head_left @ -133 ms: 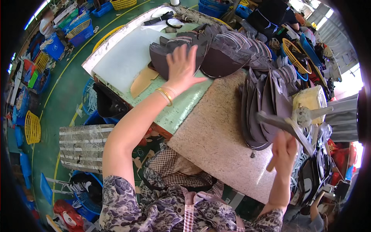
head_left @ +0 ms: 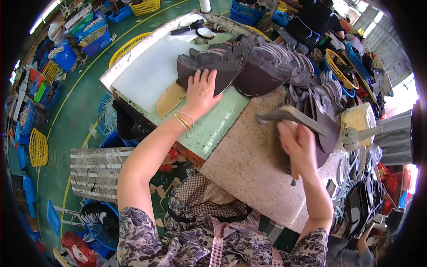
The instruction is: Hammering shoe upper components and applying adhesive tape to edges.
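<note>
My left hand (head_left: 200,94) lies with its fingers stretched out on the near edge of a stack of dark brown, curved, flat pieces (head_left: 189,66). A second fanned stack of dark brown pieces (head_left: 258,81) adjoins it on the right. My right hand (head_left: 301,150) is closed around the handle of a hammer (head_left: 309,122), whose dark metal head is raised over the table. Behind and below the hammer, another stack of dark pieces (head_left: 327,104) is partly hidden by it and my hand. A tan flat piece (head_left: 168,101) rests beside my left wrist.
The table has a pale green board (head_left: 213,122) and a speckled stone slab (head_left: 242,155). A yellowish cylindrical container (head_left: 356,116) stands at the right edge. Black tape rolls (head_left: 205,33) lie at the back. Baskets (head_left: 38,146) and a person in dark clothes (head_left: 311,24) are beyond.
My left hand has lowered onto the dark stack, its fingers no longer raised. My right hand has swung the hammer leftward and a little farther away. The view has shifted slightly.
</note>
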A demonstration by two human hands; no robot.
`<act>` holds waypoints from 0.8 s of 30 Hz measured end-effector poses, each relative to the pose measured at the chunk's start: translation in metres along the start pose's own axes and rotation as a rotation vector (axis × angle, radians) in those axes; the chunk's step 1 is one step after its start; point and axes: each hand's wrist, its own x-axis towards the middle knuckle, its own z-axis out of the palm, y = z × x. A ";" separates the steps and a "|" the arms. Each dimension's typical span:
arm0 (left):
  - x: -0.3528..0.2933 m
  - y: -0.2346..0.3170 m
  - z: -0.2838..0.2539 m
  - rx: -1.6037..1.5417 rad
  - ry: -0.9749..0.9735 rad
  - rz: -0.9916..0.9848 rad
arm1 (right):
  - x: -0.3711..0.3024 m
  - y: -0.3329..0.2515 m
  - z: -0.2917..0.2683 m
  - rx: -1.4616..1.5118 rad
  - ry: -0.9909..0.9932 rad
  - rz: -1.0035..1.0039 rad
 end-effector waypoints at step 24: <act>0.014 -0.136 -0.091 -0.897 0.383 -0.404 | 0.186 0.073 0.114 -0.903 0.075 -0.043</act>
